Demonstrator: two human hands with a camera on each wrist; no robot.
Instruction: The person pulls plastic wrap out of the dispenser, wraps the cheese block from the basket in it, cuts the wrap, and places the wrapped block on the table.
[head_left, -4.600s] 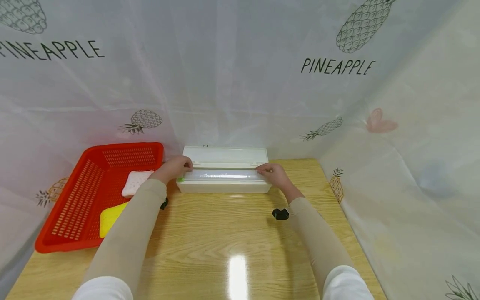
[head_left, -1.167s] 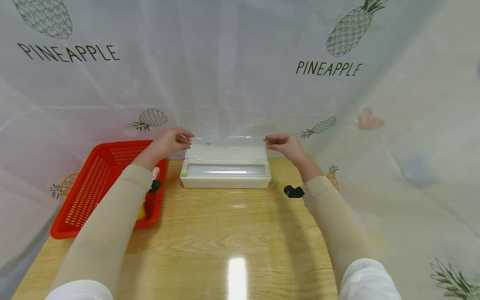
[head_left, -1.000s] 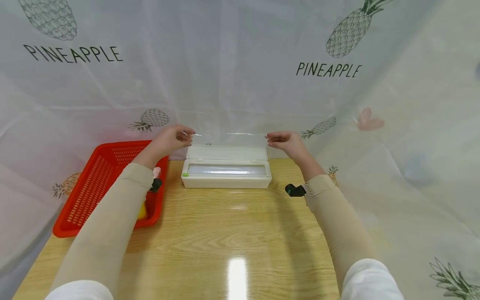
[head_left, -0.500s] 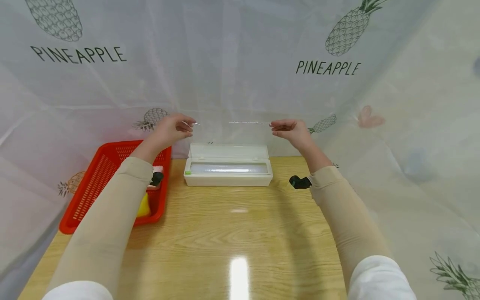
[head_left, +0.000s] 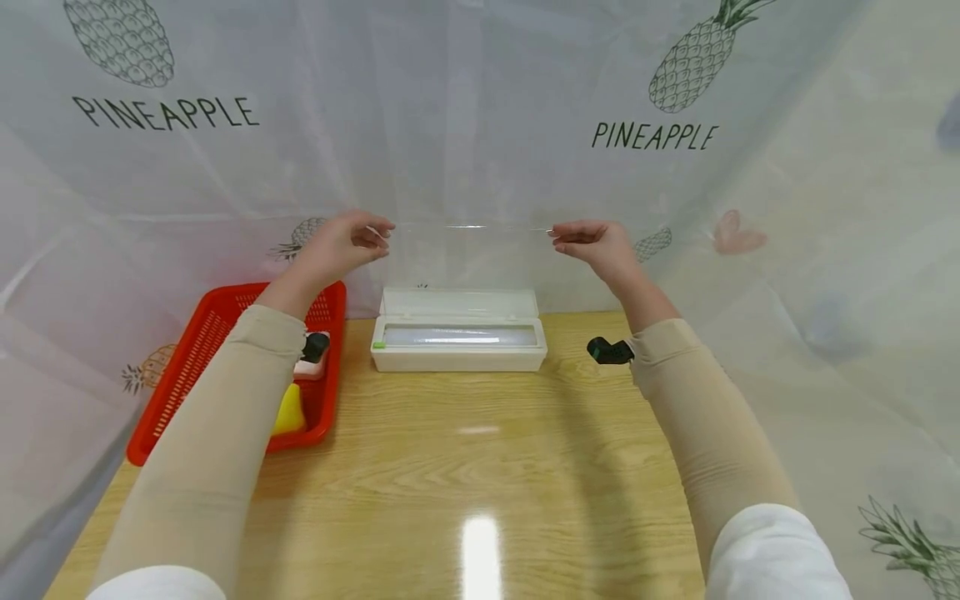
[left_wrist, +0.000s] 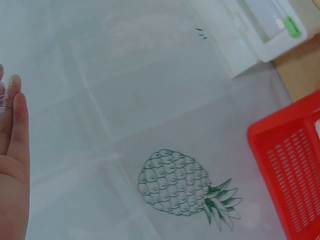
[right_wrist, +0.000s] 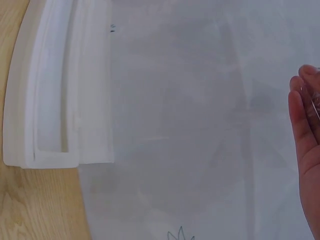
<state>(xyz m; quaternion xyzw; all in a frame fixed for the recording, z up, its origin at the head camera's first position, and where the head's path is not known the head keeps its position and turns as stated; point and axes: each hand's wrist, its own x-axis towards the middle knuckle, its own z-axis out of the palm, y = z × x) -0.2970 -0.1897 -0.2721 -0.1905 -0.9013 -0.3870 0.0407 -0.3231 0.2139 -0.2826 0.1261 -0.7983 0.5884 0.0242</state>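
Note:
A white cling film dispenser (head_left: 459, 361) stands at the back of the table, its lid (head_left: 459, 302) tipped back. From it a clear sheet of cling film (head_left: 467, 226) rises, its upper edge showing as a thin bright line between the hands. My left hand (head_left: 343, 243) pinches the left corner between thumb and fingers, and my right hand (head_left: 600, 247) pinches the right corner. Both are raised well above the box. Crumpled film shows at the fingers of the left hand (left_wrist: 15, 160) and the right hand (right_wrist: 309, 150) in the wrist views.
Left of the dispenser sits a red plastic basket (head_left: 330, 392), partly covered by the left forearm. Inside lie a pale pink block (head_left: 309, 368) and a yellow piece (head_left: 288, 411). A pineapple-print curtain (head_left: 465, 125) hangs right behind the wooden table (head_left: 420, 467).
Several seconds ago both hands were down at the dispenser's opening. Since then they have risen together, drawing the cling film upward, and they keep rising through the latest frames.

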